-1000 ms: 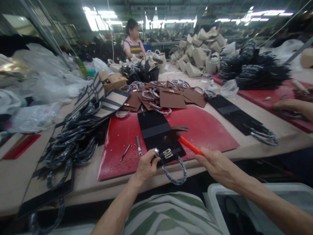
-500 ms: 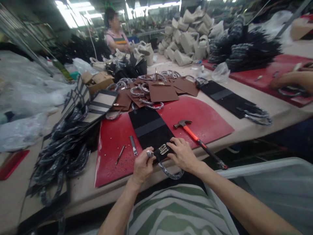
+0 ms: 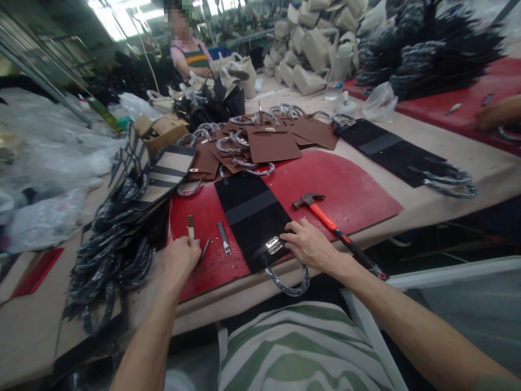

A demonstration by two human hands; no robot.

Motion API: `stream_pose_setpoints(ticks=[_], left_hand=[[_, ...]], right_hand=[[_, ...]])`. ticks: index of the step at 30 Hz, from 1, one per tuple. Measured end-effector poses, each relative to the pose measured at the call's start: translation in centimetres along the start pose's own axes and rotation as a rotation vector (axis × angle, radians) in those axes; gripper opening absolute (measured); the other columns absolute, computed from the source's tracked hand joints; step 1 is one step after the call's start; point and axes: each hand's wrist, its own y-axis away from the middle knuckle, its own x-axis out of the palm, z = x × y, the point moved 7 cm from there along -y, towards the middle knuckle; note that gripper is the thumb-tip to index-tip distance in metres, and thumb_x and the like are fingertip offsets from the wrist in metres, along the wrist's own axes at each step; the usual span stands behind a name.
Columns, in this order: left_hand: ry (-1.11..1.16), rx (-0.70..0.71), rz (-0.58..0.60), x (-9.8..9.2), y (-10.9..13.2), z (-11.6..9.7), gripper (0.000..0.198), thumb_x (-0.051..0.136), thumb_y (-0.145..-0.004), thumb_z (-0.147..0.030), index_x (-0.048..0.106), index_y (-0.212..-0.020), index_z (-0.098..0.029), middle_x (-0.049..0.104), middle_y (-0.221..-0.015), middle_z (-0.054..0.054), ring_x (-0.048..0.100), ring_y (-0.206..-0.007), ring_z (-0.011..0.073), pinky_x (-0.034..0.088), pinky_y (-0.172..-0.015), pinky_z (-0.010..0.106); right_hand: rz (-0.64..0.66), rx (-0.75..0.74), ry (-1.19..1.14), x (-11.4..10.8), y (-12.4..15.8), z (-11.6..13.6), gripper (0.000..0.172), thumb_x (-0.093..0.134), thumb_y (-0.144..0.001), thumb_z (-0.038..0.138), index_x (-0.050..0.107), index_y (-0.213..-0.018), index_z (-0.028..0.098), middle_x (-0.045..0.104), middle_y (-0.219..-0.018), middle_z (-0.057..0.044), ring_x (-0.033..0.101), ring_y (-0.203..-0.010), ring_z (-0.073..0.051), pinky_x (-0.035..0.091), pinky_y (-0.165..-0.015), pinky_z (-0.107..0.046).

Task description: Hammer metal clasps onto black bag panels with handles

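A black bag panel lies on a red mat, with a silver clasp at its near end. Its plastic-wrapped handle hangs over the table edge towards me. My right hand grips the panel's right edge, fingertips beside the clasp. At the mat's left side my left hand is closed on a flat metal tool, whose upper part sticks up above the fingers. Right beside that hand is a thin dark metal rod. A forked metal tool lies between the rod and the panel.
An orange-and-black claw hammer lies right of the panel. Brown bag panels are heaped behind the mat. Wrapped black bag pieces crowd the left side. Another black panel lies right. A person stands across the table; another's hand is far right.
My left hand has moved left, away from the clasp, and a flat metal tool now sticks up from it. My right hand stays at the panel. The view has shifted slightly.
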Motion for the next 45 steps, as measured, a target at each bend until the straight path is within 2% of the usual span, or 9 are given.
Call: stream_pose_setpoints(ticks=[3,7,11,15,21,27,33,40,45], left_hand=[[-0.125,0.113,-0.083,-0.1,0.3,-1.4,0.031,0.051,-0.088,-0.036,0.070,-0.082,-0.012,0.069,-0.081,0.018,0.065,-0.076,0.0328,0.048,-0.069,0.040],[-0.062,0.403,-0.323,-0.2,4.2,-6.5,0.025,0.051,-0.092,-0.029,0.069,-0.097,-0.012,0.066,-0.097,0.016,0.062,-0.091,0.0309,0.049,-0.081,0.042],[0.189,0.709,-0.176,2.0,8.4,-12.5,0.013,0.059,-0.092,-0.026,0.067,-0.099,-0.019,0.064,-0.095,0.008,0.061,-0.090,0.0240,0.050,-0.079,0.034],[0.062,0.799,-0.038,3.6,10.1,-15.2,0.013,0.055,-0.093,-0.016,0.065,-0.086,-0.017,0.061,-0.089,0.009,0.058,-0.085,0.0246,0.048,-0.074,0.036],[-0.001,0.900,-0.008,3.4,11.0,-15.4,0.004,0.058,-0.089,-0.016,0.061,-0.090,-0.016,0.059,-0.093,0.010,0.055,-0.087,0.0271,0.048,-0.076,0.039],[-0.092,1.015,-0.062,4.4,11.6,-15.2,0.016,0.048,-0.085,-0.004,0.061,-0.088,-0.015,0.060,-0.090,0.012,0.055,-0.084,0.0272,0.048,-0.074,0.040],[0.223,1.250,-0.181,4.1,12.2,-12.2,0.034,0.040,-0.090,-0.003,0.066,-0.107,-0.016,0.066,-0.109,0.012,0.060,-0.099,0.0222,0.052,-0.089,0.037],[0.270,1.132,-0.241,4.9,13.0,-12.0,0.040,0.040,-0.092,-0.003,0.063,-0.123,-0.015,0.066,-0.115,0.015,0.060,-0.106,0.0253,0.053,-0.094,0.043],[0.391,0.995,-0.218,5.4,12.9,-11.7,0.043,0.042,-0.092,-0.005,0.061,-0.128,-0.019,0.066,-0.116,0.013,0.059,-0.111,0.0257,0.052,-0.099,0.047]], right_hand=[[0.047,-0.098,0.036,0.0,0.0,-0.4,0.029,0.053,-0.092,0.012,0.069,-0.114,0.022,0.059,-0.117,-0.008,0.049,-0.088,-0.021,0.041,-0.081,-0.035],[0.106,-0.195,0.099,0.0,-0.1,0.0,0.024,0.055,-0.089,0.010,0.066,-0.109,0.016,0.059,-0.107,-0.010,0.050,-0.090,-0.022,0.042,-0.080,-0.034],[0.154,-0.289,0.179,-0.1,-0.5,0.6,0.019,0.051,-0.092,0.007,0.064,-0.104,0.012,0.059,-0.100,-0.011,0.050,-0.089,-0.022,0.043,-0.078,-0.034],[0.160,-0.353,0.251,0.0,-0.7,0.7,0.016,0.048,-0.094,0.008,0.062,-0.101,0.012,0.058,-0.098,-0.011,0.050,-0.087,-0.022,0.043,-0.075,-0.033],[0.110,-0.428,0.338,0.5,-0.4,1.2,0.017,0.044,-0.097,0.009,0.060,-0.102,0.012,0.057,-0.096,-0.010,0.048,-0.084,-0.022,0.041,-0.071,-0.032],[0.084,-0.385,0.240,0.8,-0.1,-0.4,0.012,0.050,-0.095,0.013,0.062,-0.098,0.016,0.060,-0.102,-0.009,0.050,-0.087,-0.021,0.042,-0.073,-0.031],[-0.001,-0.448,0.089,1.0,0.9,-1.7,0.017,0.048,-0.093,0.010,0.065,-0.094,0.015,0.063,-0.114,-0.011,0.054,-0.091,-0.020,0.046,-0.084,-0.034],[-0.291,-0.310,-0.242,0.2,2.6,-1.5,0.034,0.040,-0.094,0.010,0.064,-0.117,0.015,0.065,-0.122,-0.014,0.056,-0.114,-0.024,0.049,-0.097,-0.044],[-0.314,-0.200,-0.430,-0.1,2.4,-1.8,0.026,0.048,-0.093,0.021,0.068,-0.109,0.018,0.067,-0.115,-0.012,0.057,-0.111,-0.026,0.049,-0.096,-0.049]])
